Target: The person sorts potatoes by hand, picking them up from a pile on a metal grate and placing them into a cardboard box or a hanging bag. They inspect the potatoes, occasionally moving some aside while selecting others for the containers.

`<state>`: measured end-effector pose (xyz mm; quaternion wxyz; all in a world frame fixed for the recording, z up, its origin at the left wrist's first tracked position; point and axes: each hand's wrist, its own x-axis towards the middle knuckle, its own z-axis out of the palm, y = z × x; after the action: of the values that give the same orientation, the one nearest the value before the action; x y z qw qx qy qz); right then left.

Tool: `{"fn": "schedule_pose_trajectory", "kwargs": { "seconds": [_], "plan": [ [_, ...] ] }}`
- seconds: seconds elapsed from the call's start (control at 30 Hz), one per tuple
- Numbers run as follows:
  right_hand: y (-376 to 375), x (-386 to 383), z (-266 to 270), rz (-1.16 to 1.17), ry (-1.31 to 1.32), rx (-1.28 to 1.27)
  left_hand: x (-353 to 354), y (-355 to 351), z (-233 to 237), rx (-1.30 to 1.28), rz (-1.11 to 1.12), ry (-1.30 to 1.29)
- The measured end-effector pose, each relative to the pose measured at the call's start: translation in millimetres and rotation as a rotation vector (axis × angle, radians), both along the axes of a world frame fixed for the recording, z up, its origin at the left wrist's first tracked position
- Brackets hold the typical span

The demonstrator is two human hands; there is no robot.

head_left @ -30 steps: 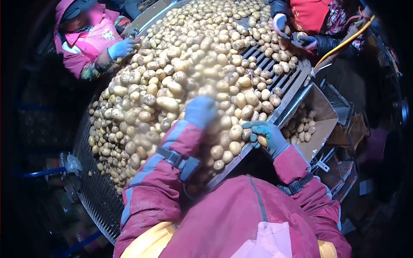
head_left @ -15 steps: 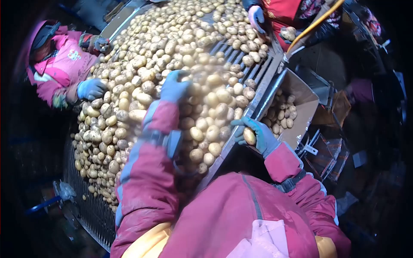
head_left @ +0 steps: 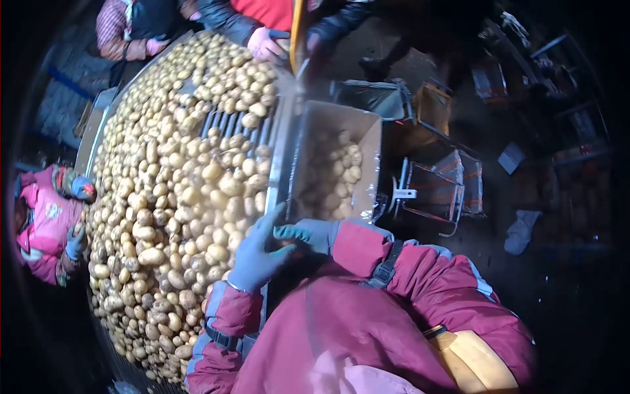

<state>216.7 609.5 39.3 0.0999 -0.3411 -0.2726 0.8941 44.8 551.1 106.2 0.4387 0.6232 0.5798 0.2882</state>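
Note:
Many potatoes lie heaped on a slatted metal table. My left hand, in a blue-grey glove, is over the table's near right edge with thumb and fingers apart. It holds nothing that I can see. Beside it, nearly touching, is my gloved right hand, its green-tipped fingers curled toward the left hand. Whatever those fingers hold, if anything, is hidden. Just beyond the right hand stands a lined box with potatoes in its bottom.
A person in pink works at the left side of the table. Another in red stands at the far end, near a yellow pole, with a third person at the far left. Frames and crates stand on the right.
The view has turned right. My left hand has come back from over the potatoes to the table edge, beside my right hand. The potato seen in my right hand is out of sight.

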Motion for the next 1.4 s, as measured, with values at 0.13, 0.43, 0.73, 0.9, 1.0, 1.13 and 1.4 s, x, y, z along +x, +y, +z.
{"fn": "schedule_pose_trajectory", "kwargs": {
  "seconds": [0.13, 0.43, 0.73, 0.9, 1.0, 1.13, 1.4],
  "plan": [
    [5, 44, 11, -0.081, -0.083, 0.056, 30, 2, -10, -0.046, -0.071, -0.326],
    [22, 233, 75, -0.847, -0.378, 0.893, -15, -50, -76, -0.003, 0.289, -0.092],
    [73, 341, 213, -1.269, -0.257, 1.28, -27, -85, -92, 0.044, 0.516, 0.123],
    [124, 386, 222, -1.387, -0.278, 1.222, -16, -82, -79, 0.019, 0.527, 0.106],
    [208, 453, 145, -1.456, -0.499, 0.749, -16, -75, -77, -0.006, 0.461, 0.1],
    [197, 467, 95, -1.317, -0.573, 0.713, -11, -77, -64, -0.001, 0.532, 0.021],
    [132, 251, 70, -0.604, -0.357, 0.588, -35, -80, -56, 0.122, 0.595, 0.377]
  ]
}}
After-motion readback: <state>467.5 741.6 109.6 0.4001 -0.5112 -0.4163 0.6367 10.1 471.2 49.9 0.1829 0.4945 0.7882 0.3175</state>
